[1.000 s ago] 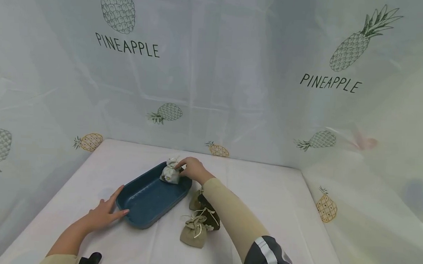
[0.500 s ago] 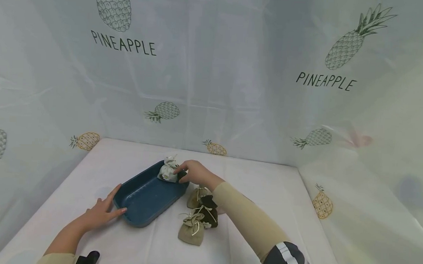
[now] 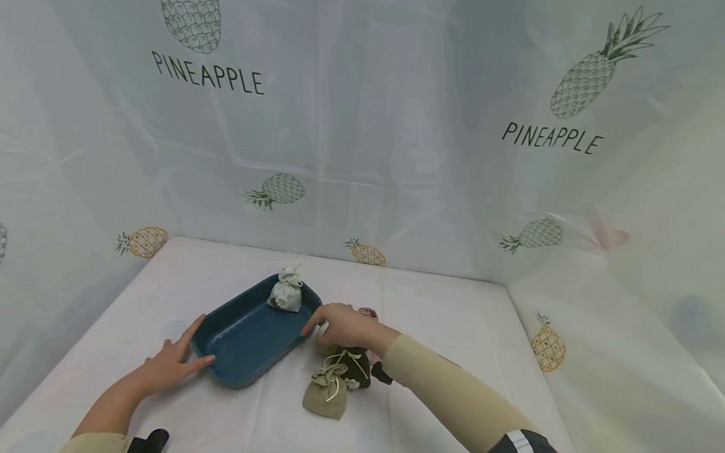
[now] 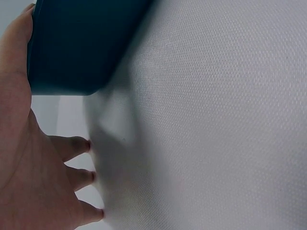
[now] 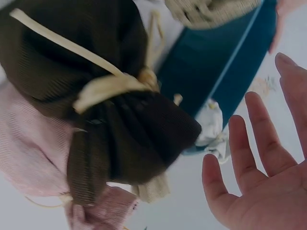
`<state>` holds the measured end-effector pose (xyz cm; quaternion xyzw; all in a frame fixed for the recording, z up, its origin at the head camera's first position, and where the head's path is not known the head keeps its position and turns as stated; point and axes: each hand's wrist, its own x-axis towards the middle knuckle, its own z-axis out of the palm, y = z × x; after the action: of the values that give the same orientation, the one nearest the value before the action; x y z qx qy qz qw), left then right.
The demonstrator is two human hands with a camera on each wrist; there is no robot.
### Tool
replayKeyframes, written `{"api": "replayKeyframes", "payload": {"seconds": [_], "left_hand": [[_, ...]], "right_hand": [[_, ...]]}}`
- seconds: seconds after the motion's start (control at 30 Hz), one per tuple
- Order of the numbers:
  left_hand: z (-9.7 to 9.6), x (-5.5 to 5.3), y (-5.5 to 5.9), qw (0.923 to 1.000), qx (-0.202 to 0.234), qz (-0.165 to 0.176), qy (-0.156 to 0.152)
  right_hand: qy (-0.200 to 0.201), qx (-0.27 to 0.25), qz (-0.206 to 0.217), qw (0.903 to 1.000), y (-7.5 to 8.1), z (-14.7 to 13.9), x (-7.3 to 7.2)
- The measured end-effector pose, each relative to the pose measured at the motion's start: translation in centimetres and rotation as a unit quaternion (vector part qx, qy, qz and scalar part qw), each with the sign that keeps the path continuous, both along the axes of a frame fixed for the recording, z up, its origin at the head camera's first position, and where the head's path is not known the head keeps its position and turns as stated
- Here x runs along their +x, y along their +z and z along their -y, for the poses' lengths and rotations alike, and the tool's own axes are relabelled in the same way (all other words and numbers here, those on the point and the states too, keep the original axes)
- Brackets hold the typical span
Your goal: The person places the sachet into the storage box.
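A blue tray (image 3: 241, 345) lies slanted on the white cloth, with a white drawstring pouch (image 3: 286, 294) upright in its far right corner. At the tray's near left end is my left hand (image 3: 168, 368), fingers spread; one digit touches the wall in the left wrist view. My right hand (image 3: 348, 327) hovers over the pouches right of the tray, fingers extended and holding nothing (image 5: 259, 179). Below it are a dark brown pouch (image 5: 115, 110), a pink pouch (image 5: 33, 143) and a khaki pouch (image 3: 325, 395). Another khaki pouch (image 3: 327, 347) is mostly hidden behind the right hand.
White cloth (image 3: 453, 363) covers the table, and a hanging curtain (image 3: 365, 153) printed with pineapples closes the back and sides. A dark object (image 3: 148, 443) shows beside the left sleeve at the bottom edge.
From beside the white pouch, my right hand has drawn back toward the other pouches. The white pouch stays in the tray. My left hand keeps its place at the tray.
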<state>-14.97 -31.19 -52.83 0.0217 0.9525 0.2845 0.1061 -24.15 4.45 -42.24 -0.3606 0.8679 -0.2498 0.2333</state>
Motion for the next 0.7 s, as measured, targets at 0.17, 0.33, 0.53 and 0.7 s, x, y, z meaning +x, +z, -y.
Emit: {"api": "replayKeyframes", "payload": {"seconds": [0.17, 0.33, 0.53, 0.7], "left_hand": [[0.1, 0.0, 0.0, 1.0, 0.001, -0.001, 0.0], [0.0, 0.2, 0.2, 1.0, 0.007, -0.003, -0.002], [-0.2, 0.1, 0.5, 1.0, 0.009, 0.0, -0.003], [-0.2, 0.1, 0.4, 1.0, 0.009, -0.003, -0.003]], "right_hand": [[0.033, -0.016, 0.008, 0.9993, -0.7, -0.9, 1.0], [0.085, -0.019, -0.006, 0.9962, -0.7, -1.7, 1.9], [0.14, 0.0, -0.007, 0.9901, -1.0, -2.6, 2.5], [0.16, 0.015, 0.021, 0.9867, -1.7, -3.2, 2.8]]}}
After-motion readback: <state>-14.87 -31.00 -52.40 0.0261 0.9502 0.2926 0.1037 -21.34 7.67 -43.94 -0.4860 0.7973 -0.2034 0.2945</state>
